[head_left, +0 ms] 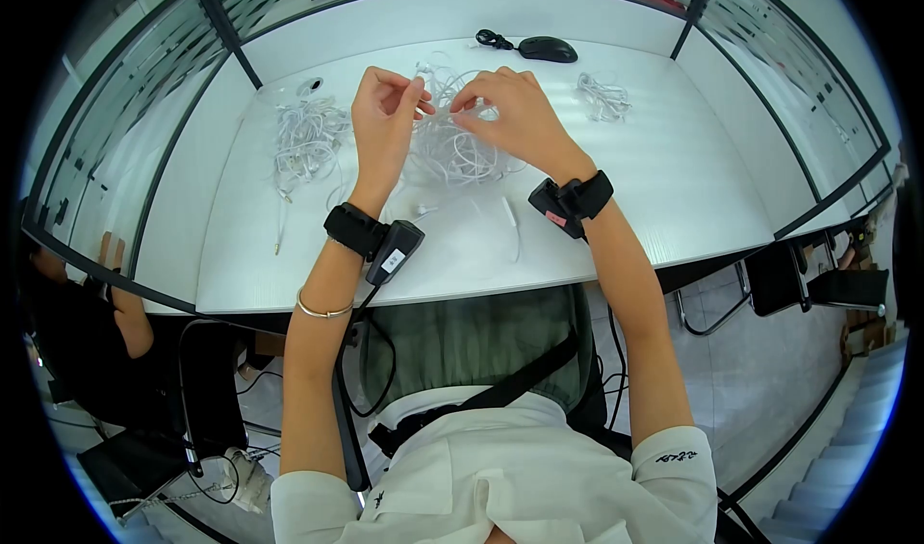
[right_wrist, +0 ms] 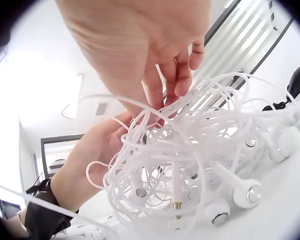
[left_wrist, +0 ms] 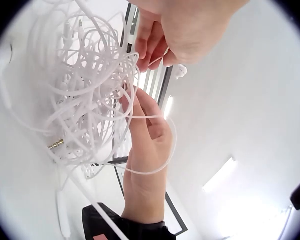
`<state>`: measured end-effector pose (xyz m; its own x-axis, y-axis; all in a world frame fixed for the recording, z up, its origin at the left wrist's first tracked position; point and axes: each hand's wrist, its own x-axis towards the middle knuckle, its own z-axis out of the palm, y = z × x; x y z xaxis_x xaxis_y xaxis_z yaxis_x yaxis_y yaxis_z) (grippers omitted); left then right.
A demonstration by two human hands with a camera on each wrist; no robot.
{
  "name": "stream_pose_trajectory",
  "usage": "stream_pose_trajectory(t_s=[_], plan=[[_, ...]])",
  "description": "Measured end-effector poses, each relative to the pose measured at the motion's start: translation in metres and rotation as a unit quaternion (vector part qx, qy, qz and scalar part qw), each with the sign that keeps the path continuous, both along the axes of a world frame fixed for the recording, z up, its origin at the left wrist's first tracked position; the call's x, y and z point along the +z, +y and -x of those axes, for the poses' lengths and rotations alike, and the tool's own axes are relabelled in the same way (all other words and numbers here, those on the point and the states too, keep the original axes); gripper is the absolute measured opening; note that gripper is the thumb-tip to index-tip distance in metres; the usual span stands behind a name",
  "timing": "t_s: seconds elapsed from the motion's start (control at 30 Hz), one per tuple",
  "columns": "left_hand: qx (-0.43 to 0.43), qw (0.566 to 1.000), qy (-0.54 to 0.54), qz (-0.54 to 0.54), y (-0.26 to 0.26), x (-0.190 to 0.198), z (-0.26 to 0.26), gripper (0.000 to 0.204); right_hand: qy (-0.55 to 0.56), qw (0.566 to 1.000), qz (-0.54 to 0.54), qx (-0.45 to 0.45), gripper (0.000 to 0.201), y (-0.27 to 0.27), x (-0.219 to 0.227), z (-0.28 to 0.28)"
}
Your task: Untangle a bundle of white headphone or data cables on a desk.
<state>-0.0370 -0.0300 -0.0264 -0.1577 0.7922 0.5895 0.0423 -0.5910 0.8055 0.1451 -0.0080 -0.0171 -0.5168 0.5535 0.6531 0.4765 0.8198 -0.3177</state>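
A tangled bundle of white earphone cables (head_left: 462, 154) lies on the white table, filling much of both wrist views. Above its left side, the left hand (head_left: 383, 111) pinches a thin white cable between thumb and fingers; a white earbud (left_wrist: 180, 71) hangs beside those fingertips in the left wrist view. The right hand (head_left: 510, 106) grips strands at the top of the bundle with thumb and fingers, close to the left hand but apart from it. In the right wrist view, a gold plug (right_wrist: 177, 210) and several earbuds (right_wrist: 247, 194) show low in the bundle.
Another cable tangle (head_left: 306, 140) lies at the left, with a plug end trailing toward the front. A small cable coil (head_left: 604, 96) sits at the right. Behind is a black mouse (head_left: 548, 49). A loose white piece (head_left: 509, 215) lies nearer the front edge.
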Motion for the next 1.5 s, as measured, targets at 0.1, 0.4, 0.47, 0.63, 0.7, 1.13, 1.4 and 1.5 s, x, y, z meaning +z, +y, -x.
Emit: stream_pose_trajectory(t_s=[0.1, 0.4, 0.47, 0.63, 0.7, 1.13, 1.4, 1.5], plan=[[0.000, 1.000, 0.000, 0.012, 0.001, -0.001, 0.002, 0.017, -0.003, 1.000, 0.006, 0.004, 0.013, 0.000, 0.003, -0.003], [-0.010, 1.000, -0.010, 0.021, -0.001, 0.000, -0.001, 0.018, 0.012, 0.998, -0.057, -0.004, 0.012, -0.002, 0.001, 0.001], [-0.009, 1.000, 0.003, 0.030, -0.002, 0.001, -0.001, 0.017, 0.023, 0.996, -0.088, -0.003, 0.010, -0.002, 0.003, 0.002], [0.003, 1.000, -0.004, 0.012, 0.004, -0.004, -0.001, 0.016, 0.008, 0.994, -0.108, 0.012, 0.008, -0.004, 0.003, 0.006], [-0.001, 1.000, -0.004, 0.013, 0.004, -0.004, -0.002, 0.016, -0.004, 0.994, -0.107, 0.019, 0.008, -0.006, 0.004, 0.006], [-0.040, 0.995, 0.025, 0.091, -0.006, 0.004, -0.005, 0.017, 0.046, 0.986, -0.159, 0.016, 0.010, -0.003, 0.013, 0.003], [-0.029, 0.996, 0.009, 0.082, 0.003, -0.005, 0.001, 0.019, 0.029, 0.998, -0.055, 0.024, 0.009, -0.010, 0.014, -0.001], [-0.015, 0.997, -0.001, 0.080, 0.004, -0.007, 0.002, 0.018, 0.030, 0.998, -0.053, 0.030, 0.013, -0.010, 0.012, -0.004]])
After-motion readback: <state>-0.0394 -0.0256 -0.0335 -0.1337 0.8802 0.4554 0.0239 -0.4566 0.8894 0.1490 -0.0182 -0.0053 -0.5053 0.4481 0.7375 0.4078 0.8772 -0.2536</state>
